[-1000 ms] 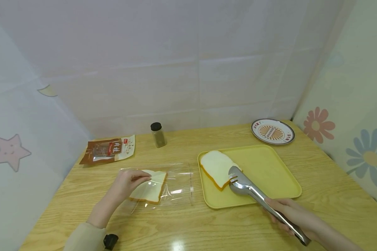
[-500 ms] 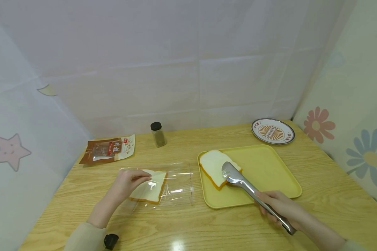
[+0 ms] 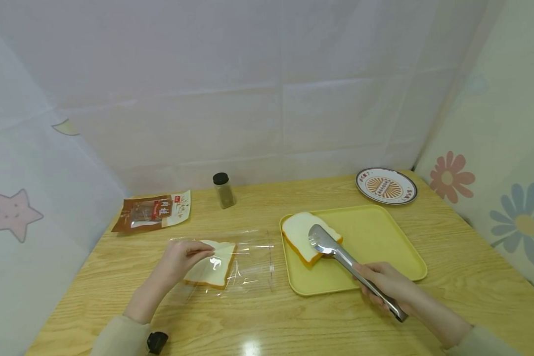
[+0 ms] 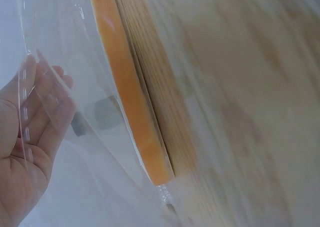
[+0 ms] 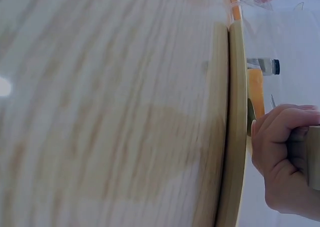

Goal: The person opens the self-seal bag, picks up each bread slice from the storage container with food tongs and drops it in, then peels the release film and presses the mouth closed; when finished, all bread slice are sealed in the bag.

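Hands (image 3: pixel 179 259) (image 3: pixel 389 283) grip clear film (image 3: pixel 254 259) (left) and tongs (image 3: pixel 344 259) (right).

1. The left hand (image 3: pixel 176 260) covers parts of the bread slice (image 3: pixel 215 271) and clear bag (image 3: pixel 255 259) beneath its fingers.
2. The right hand (image 3: pixel 384 283)'s fingers hide a stretch of the tongs (image 3: pixel 324 241).
3. A black object (image 3: pixel 156 341) nearer than the left fingers cannot be identified.
4. Beyond the right fingers, the plate (image 3: pixel 386 186)'s lettering is too small to read.
5. In the left wrist view, the tabletop (image 4: pixel 270 52) right of the fingers blurs.

A brown packet (image 3: pixel 153 212) is lying at the back left of the table (image 3: pixel 267 321), a black-capped jar (image 3: pixel 224 193) is standing rightward, and a patterned plate (image 3: pixel 386 186) is resting back right.
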{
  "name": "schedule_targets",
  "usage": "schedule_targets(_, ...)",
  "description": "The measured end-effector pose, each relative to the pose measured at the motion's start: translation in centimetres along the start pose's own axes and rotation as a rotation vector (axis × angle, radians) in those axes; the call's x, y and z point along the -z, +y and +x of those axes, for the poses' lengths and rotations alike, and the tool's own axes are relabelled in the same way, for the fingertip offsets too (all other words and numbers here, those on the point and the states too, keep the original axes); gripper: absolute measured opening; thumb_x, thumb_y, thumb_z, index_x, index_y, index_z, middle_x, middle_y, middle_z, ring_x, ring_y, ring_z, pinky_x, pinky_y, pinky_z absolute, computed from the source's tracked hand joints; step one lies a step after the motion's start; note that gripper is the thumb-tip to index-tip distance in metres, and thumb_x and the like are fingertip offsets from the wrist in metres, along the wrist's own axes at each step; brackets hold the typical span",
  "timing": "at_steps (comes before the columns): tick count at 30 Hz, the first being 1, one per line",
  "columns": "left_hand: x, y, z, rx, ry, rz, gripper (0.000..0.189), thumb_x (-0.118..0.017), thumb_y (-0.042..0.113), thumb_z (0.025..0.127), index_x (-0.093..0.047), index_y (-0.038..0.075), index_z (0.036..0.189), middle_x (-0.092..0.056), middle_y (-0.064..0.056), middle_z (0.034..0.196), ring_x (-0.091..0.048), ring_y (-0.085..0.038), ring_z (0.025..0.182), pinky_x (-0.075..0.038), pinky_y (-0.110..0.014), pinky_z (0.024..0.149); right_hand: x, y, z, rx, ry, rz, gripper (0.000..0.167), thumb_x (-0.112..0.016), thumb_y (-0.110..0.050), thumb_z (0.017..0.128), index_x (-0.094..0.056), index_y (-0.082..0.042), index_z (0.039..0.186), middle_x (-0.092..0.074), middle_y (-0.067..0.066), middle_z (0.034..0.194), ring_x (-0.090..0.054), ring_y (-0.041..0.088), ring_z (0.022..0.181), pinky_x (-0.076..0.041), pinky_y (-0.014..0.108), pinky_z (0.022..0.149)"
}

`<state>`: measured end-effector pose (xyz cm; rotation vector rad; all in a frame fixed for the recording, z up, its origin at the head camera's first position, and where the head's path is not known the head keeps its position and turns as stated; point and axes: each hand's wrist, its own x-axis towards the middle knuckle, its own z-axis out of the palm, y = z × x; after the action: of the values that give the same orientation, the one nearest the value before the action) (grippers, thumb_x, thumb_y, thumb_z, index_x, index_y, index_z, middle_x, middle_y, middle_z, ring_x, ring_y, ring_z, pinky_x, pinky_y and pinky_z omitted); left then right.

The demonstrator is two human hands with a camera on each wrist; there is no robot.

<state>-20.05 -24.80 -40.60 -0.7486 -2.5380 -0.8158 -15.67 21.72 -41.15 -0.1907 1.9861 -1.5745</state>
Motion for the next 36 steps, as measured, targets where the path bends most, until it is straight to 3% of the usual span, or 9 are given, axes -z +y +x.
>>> schedule_targets(9,-0.1,0.1,0.0,0.023,-0.015,0.003,0.008,-0.073,0.008,0.079,-0.076,0.007,0.087,-0.074,-0.003,0.083,-0.070,-0.012,0.071,-0.055,-0.015,0.062,-0.1,-0.1,0.8,0.008,0.009,-0.028,0.055,-0.042,-0.042,0.100,-0.050,0.011,0.108,-0.055,-0.001,0.067,-0.043,0.001,0.041,-0.038,0.013,0.037)
schedule_targets(20,-0.2,0.0,0.1,0.001,-0.005,0.013,0.008,-0.074,0.007,0.078,-0.076,0.006,0.086,-0.074,-0.003,0.081,-0.069,-0.010,0.069,-0.054,-0.014,0.060,-0.2,-0.4,1.5,-0.005,0.039,-0.044,0.052,-0.044,-0.041,0.099,-0.053,0.009,0.106,-0.055,0.000,0.067,-0.042,0.001,0.040,-0.036,0.013,0.036)
schedule_targets(28,-0.1,0.2,0.1,0.058,-0.041,0.011,0.010,-0.072,0.011,0.081,-0.076,0.007,0.089,-0.074,-0.004,0.085,-0.071,-0.015,0.074,-0.055,-0.015,0.064,-0.4,-0.9,1.9,-0.023,0.078,-0.081,0.047,-0.045,-0.039,0.099,-0.054,0.007,0.098,-0.053,0.000,0.064,-0.041,0.002,0.039,-0.035,0.014,0.035)
schedule_targets(36,-0.2,0.3,0.2,0.048,-0.041,0.023,0.010,-0.073,0.009,0.080,-0.076,0.006,0.089,-0.074,-0.004,0.085,-0.071,-0.016,0.074,-0.055,-0.015,0.064,-0.2,-1.0,2.0,-0.013,0.083,-0.133,0.043,-0.044,-0.035,0.100,-0.054,0.007,0.096,-0.053,0.000,0.063,-0.041,0.002,0.039,-0.035,0.014,0.035)
